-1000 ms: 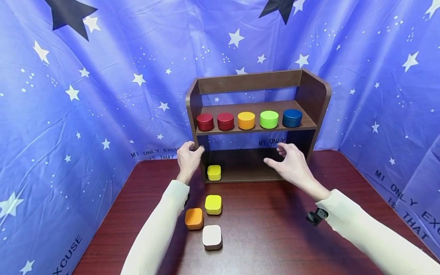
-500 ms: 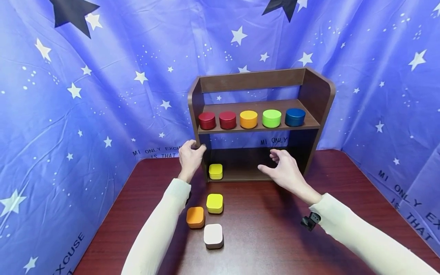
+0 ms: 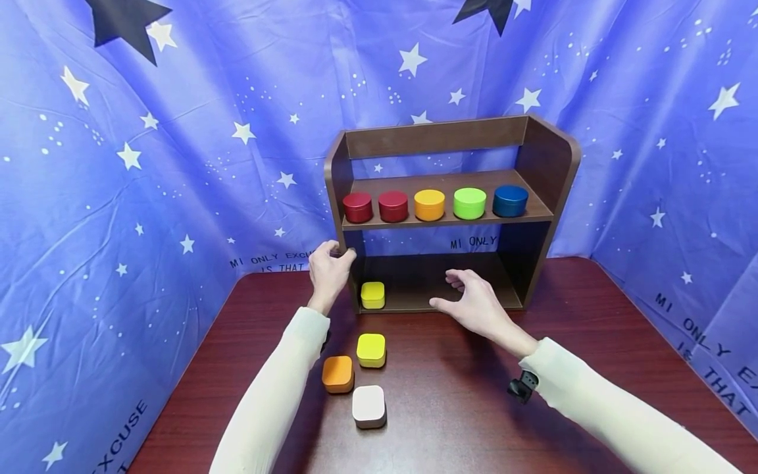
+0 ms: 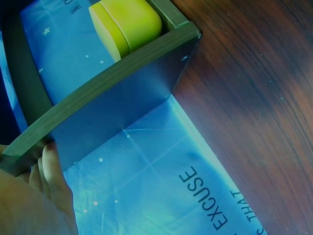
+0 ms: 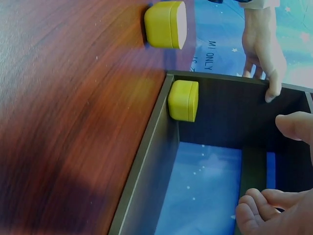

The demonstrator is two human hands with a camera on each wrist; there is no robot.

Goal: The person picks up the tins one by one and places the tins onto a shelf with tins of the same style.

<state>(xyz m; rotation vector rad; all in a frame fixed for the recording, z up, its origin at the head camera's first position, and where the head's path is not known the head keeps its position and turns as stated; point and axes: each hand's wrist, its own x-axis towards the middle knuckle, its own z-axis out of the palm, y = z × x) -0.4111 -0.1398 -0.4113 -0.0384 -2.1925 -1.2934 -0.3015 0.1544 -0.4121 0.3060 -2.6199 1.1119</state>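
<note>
A brown two-tier wooden shelf (image 3: pixel 547 158) stands at the back of the table. My left hand (image 3: pixel 328 273) grips its left side panel, thumb inside and fingers outside, as the right wrist view also shows. In front of the lower tier, my right hand (image 3: pixel 474 306) holds nothing, its thumb apart from loosely bent fingers. A yellow square tin (image 3: pixel 373 295) sits at the lower tier's left end; the left wrist view shows this yellow tin (image 4: pixel 132 24) just behind the panel. On the upper tier stand two red round tins (image 3: pixel 358 207), then orange (image 3: pixel 429 205), green (image 3: pixel 470 203) and blue (image 3: pixel 510 201) ones.
On the dark red table (image 3: pixel 450 408), before the shelf, lie another yellow square tin (image 3: pixel 371 350), an orange square tin (image 3: pixel 338 374) and a white-topped square tin (image 3: pixel 369 407). They lie near the left forearm. A blue star-print curtain (image 3: pixel 195 151) surrounds the table.
My right hand has moved left and down, from the right part of the lower tier toward its middle front edge. My left hand stays on the side panel; the tins have not moved.
</note>
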